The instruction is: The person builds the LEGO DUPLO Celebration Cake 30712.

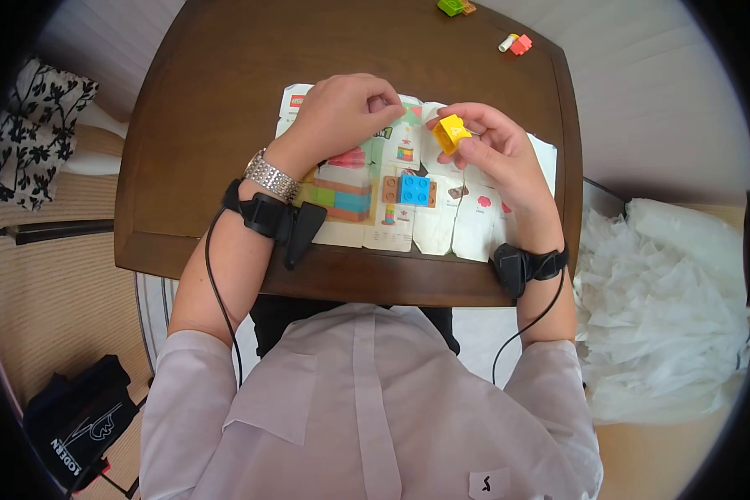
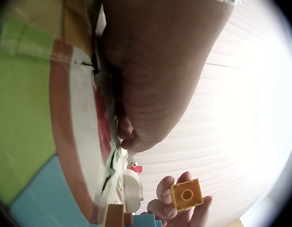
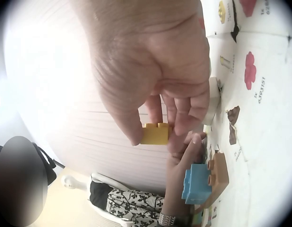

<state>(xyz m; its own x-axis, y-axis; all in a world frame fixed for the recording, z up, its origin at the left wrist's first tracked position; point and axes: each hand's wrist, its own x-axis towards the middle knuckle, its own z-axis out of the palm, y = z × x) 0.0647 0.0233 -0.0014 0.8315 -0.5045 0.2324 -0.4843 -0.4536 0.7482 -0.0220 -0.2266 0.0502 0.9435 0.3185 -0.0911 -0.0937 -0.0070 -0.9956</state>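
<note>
Brown table (image 1: 200, 125) in head view: right hand (image 1: 500, 154) pinches yellow brick (image 1: 452, 134), one o'clock of blue brick (image 1: 415, 190); left hand (image 1: 347, 108), eleven o'clock, I can't tell its grip. Left wrist: hollow underside (image 2: 195, 189). Right wrist: I judge it's orienting; seating needs studs (image 3: 161, 125) up.

Passage over the tabletop (image 1: 342, 42) beyond the sheet (image 1: 433, 229); on the sheet, blue brick (image 1: 414, 190) atop brown brick (image 1: 390, 191) in the way

Yellow brick (image 1: 452, 134); blue brick (image 1: 414, 190); brown table (image 1: 217, 108).
</note>
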